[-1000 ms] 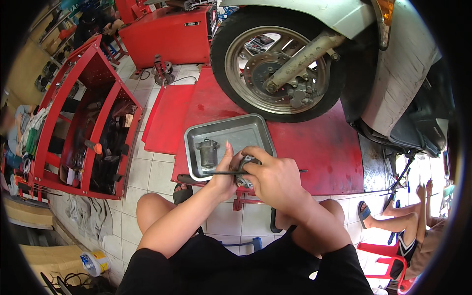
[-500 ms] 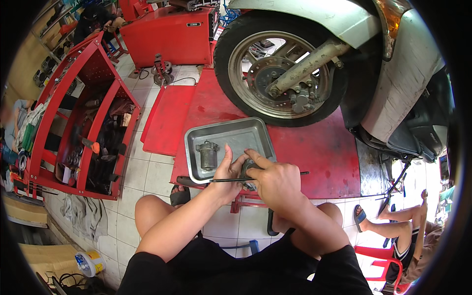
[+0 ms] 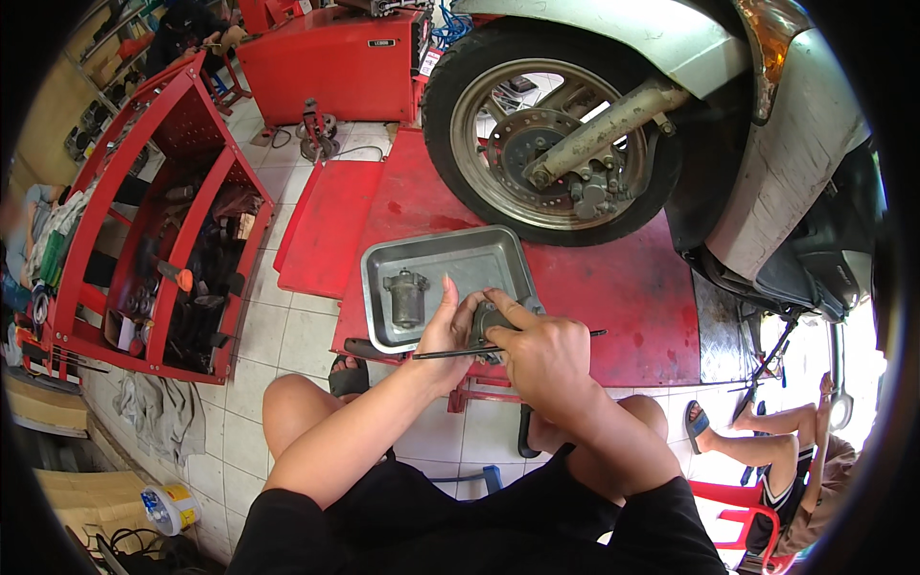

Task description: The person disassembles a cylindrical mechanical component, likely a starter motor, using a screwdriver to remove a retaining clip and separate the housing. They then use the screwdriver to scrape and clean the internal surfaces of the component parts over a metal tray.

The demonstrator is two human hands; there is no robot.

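Note:
A grey metal part (image 3: 484, 322), largely covered by my fingers, is held over the near right corner of a steel tray (image 3: 443, 237). My left hand (image 3: 448, 345) cups it, thumb raised. My right hand (image 3: 546, 350) grips it from the other side with bent fingers. A thin black rod or tube (image 3: 595, 333) runs crosswise through my grip; whether it joins the part I cannot tell. A grey cylindrical component (image 3: 408, 302) stands inside the tray at the left.
Beyond the red platform (image 3: 632, 307) looms a scooter's front wheel (image 3: 450, 115). Left are a red tool cart (image 3: 158, 115), red cabinet (image 3: 326, 77) and bucket (image 3: 171, 510). Other people are at top left (image 3: 187, 29) and, seated, at lower right (image 3: 795, 450).
Both hands have shifted slightly right with the part, and the rod's left end sits lower. The person at the right has changed arm position a little.

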